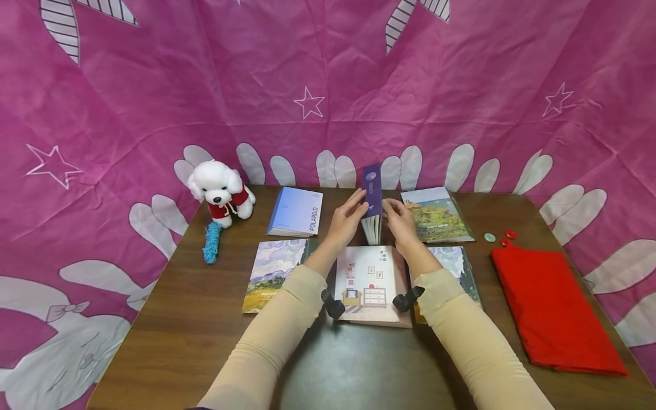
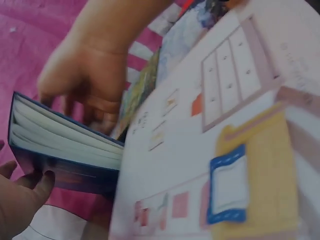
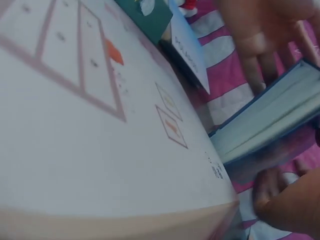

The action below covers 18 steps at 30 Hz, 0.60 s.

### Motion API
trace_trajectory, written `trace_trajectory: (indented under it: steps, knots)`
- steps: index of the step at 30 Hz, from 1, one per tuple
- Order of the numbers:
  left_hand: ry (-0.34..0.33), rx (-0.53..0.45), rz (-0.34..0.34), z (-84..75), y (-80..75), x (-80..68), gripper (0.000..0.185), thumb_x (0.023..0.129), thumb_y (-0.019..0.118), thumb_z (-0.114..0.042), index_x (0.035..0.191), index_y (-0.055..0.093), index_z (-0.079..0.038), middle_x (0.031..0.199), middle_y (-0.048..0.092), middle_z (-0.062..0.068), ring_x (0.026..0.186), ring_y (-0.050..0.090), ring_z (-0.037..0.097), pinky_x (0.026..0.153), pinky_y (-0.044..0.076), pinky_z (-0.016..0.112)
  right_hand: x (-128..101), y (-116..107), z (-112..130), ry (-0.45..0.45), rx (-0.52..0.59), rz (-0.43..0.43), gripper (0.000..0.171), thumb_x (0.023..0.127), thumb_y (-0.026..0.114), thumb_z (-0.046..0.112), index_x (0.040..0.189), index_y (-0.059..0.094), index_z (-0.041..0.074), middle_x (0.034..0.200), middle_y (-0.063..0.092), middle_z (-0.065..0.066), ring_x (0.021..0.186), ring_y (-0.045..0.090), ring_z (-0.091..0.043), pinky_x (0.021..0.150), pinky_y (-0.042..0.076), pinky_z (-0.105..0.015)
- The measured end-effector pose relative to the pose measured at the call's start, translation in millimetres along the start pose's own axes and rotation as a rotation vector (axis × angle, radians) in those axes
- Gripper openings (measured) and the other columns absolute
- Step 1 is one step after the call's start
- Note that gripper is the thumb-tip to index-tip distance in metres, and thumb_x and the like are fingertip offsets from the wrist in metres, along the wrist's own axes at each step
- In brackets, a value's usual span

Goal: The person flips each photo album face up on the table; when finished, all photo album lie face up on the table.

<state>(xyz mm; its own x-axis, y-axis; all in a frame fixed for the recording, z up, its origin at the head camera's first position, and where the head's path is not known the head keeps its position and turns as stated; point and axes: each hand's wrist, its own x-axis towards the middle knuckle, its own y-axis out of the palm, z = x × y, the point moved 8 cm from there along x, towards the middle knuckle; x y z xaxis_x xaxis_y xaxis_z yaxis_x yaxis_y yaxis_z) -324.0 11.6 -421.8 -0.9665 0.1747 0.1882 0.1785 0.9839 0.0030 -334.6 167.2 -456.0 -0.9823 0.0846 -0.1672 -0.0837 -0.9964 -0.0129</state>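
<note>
A dark blue-purple photo album [image 1: 372, 191] stands upright behind the white album, its pages facing me. My left hand [image 1: 349, 216] touches its left side with extended fingers. On the opposite side, my right hand [image 1: 400, 219] has its fingertips at the cover, loosely bent. Both wrist views show the album's page edges [image 2: 60, 135] between the two hands. In front lies the thick white album [image 1: 371, 285] with a printed room scene, below both wrists.
Landscape photo albums [image 1: 277, 273] lie left and right, partly under my forearms. A blue Polaroid album [image 1: 296, 210] and another landscape album [image 1: 438, 216] lie farther back. A plush dog [image 1: 217, 191], blue yarn [image 1: 212, 242], buttons [image 1: 490, 237] and red cloth [image 1: 556, 307] flank them.
</note>
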Motion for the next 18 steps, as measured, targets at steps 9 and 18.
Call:
trace_trajectory:
  steps: [9,18]
  knots:
    - [-0.103,0.092,0.004,10.3,-10.4,-2.4,0.052,0.105,0.055,-0.031,0.153,0.046,-0.011,0.163,0.033,0.000,0.148,0.034,0.022,0.119,0.031,0.033,4.2,1.1,-24.9,0.159,-0.131,0.151,0.067,0.106,0.047,0.045,0.159,0.028,0.007,0.162,0.028,-0.017,0.147,0.031,-0.036,0.119,0.030,-0.050]
    - [-0.357,0.184,-0.039,48.8,-30.4,-10.7,0.072,0.101,0.051,-0.054,0.159,0.035,-0.013,0.163,0.032,0.008,0.150,0.029,0.031,0.122,0.022,0.049,6.3,-11.0,-25.9,0.115,-0.132,0.086,0.057,0.107,0.048,0.038,0.152,0.039,0.005,0.159,0.032,-0.017,0.147,0.030,-0.034,0.118,0.031,-0.050]
